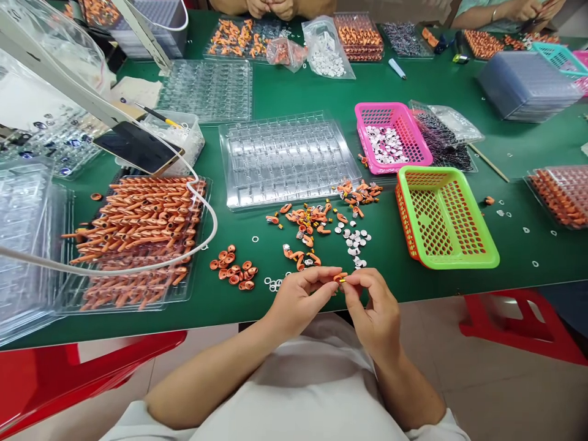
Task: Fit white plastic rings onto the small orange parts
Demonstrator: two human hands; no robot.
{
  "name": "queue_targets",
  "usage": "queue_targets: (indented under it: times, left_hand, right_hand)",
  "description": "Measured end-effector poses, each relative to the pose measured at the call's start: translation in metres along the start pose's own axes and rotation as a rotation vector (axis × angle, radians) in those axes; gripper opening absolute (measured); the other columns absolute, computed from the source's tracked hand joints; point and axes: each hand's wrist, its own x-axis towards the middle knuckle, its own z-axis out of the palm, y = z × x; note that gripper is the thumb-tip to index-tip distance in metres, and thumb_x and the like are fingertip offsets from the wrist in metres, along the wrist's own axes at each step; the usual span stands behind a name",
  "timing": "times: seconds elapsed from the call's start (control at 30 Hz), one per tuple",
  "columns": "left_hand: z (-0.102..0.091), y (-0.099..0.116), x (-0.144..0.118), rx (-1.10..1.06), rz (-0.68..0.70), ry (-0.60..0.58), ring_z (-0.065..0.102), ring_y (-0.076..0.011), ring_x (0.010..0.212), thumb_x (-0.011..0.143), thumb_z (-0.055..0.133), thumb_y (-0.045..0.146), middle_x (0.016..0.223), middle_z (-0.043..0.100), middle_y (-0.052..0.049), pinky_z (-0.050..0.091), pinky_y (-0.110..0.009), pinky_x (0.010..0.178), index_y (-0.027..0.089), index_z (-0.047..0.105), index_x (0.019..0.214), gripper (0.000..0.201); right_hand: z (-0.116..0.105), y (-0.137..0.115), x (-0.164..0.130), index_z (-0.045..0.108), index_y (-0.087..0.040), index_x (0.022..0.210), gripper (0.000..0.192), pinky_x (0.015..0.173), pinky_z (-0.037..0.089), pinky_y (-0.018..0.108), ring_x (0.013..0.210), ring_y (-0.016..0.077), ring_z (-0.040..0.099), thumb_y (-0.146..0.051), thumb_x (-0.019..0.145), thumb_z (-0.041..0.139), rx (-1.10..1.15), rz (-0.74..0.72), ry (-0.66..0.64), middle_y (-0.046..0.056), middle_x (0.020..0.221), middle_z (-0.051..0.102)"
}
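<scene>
At the table's near edge, my left hand (301, 299) and my right hand (374, 309) meet, both closed in a pinch on one small orange part (340, 278) with a yellow piece on it. Fingertips hide much of that part. Just beyond them lie loose orange parts (310, 220), some with yellow pieces. White round discs (353, 239) are scattered in front of my right hand. Left of my left hand are small copper-coloured cups (234, 269) and thin white rings (275, 285).
A clear moulded tray (289, 159) lies mid-table. Right of it stand a pink basket (425, 144) holding white discs and a lime-green basket (482, 248). Orange pieces fill trays (138, 226) at left, under a white cable (214, 223) and a phone (138, 147). Co-workers' hands (271, 7) show across the table.
</scene>
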Motion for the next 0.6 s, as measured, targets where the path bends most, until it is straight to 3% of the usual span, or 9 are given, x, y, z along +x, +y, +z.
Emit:
queue_targets:
  times: [0.4,0.6]
  left_hand:
    - [-0.0020,-0.0020,-0.0014,0.063,0.064,-0.019,0.073,-0.0244,0.094,0.084,0.066,0.028,0.099,0.077,-0.009,0.058,-0.036,0.088,0.015,0.074,0.105,0.026]
    - [-0.0062,-0.0001,-0.0006,0.139,0.064,-0.026,0.073,-0.0235,0.095,0.084,0.067,0.027,0.103,0.078,-0.007,0.059,-0.032,0.085,0.017,0.075,0.106,0.026]
  right_hand:
    - [0.0000,0.0020,0.0018,0.058,-0.022,0.102,0.020,0.067,0.049,0.029,0.080,0.0164,0.059,-0.005,0.091,0.055,-0.016,-0.102,-0.034,0.003,0.089,0.060]
    - [-0.0058,0.0069,0.0069,0.057,-0.020,0.109,0.026,0.073,0.052,0.032,0.086,0.0183,0.058,-0.002,0.091,0.052,-0.061,-0.210,-0.163,0.006,0.092,0.059]
